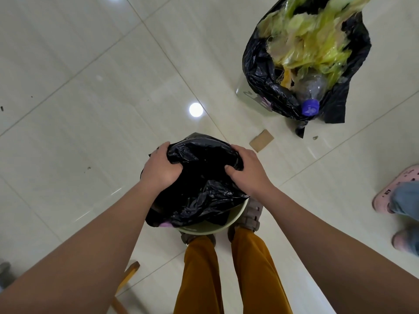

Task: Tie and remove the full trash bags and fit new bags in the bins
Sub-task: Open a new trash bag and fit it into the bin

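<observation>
We're riding one head-worn wide-angle camera, looking steeply down past our own forearms. Close below sits the pale green bin (205, 228), right at our feet, with the tiled floor (95, 91) spreading up the frame and bending at the edges. It's our only view, nothing overlaps.
</observation>
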Motion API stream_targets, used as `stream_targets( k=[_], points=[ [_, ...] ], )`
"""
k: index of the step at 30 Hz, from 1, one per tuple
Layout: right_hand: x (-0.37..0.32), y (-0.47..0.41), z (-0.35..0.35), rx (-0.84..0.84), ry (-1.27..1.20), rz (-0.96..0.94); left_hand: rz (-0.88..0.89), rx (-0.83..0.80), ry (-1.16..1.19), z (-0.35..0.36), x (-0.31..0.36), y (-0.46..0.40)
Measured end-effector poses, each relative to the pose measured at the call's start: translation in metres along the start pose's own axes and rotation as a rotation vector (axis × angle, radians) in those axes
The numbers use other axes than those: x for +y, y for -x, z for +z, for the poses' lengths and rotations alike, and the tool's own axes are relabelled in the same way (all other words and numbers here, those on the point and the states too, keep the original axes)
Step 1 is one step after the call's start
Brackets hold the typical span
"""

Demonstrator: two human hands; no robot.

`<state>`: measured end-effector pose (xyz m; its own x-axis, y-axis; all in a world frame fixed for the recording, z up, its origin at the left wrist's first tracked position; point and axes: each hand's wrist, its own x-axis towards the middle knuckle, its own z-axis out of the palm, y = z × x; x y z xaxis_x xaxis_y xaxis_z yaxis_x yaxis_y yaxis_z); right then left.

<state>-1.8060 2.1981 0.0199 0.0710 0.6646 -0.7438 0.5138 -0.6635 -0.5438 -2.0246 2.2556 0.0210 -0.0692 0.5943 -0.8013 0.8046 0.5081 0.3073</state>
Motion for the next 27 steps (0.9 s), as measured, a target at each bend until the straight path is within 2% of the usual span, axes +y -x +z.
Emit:
stream_targets(
  k=[3, 5, 9, 12, 19, 27],
  points=[
    [0.003, -0.005, 0.002, -0.021, 0.001, 0.048, -0.166, -0.072, 0.079, 0.003, -0.003, -0.004],
    [0.005, -0.006, 0.003, -0.013, -0.006, 0.083, -0.214, -0.05, 0.114, 0.005, -0.004, -0.002],
    [0.008, 0.004, 0.003, 0.063, 0.076, 0.069, -0.101, 0.185, -0.048, 0.008, -0.004, 0.02],
    [0.01, 0.02, 0.001, 0.078, 0.095, 0.082, -0.068, 0.271, -0.104, 0.013, -0.006, 0.046],
    [0.02, 0.055, 0.004, 0.042, 0.132, 0.05, -0.18, 0.275, -0.121, 0.035, -0.023, 0.094],
    [0.038, 0.07, 0.013, 0.036, 0.117, 0.074, -0.215, 0.281, -0.173, 0.055, -0.04, 0.116]
  ],
)
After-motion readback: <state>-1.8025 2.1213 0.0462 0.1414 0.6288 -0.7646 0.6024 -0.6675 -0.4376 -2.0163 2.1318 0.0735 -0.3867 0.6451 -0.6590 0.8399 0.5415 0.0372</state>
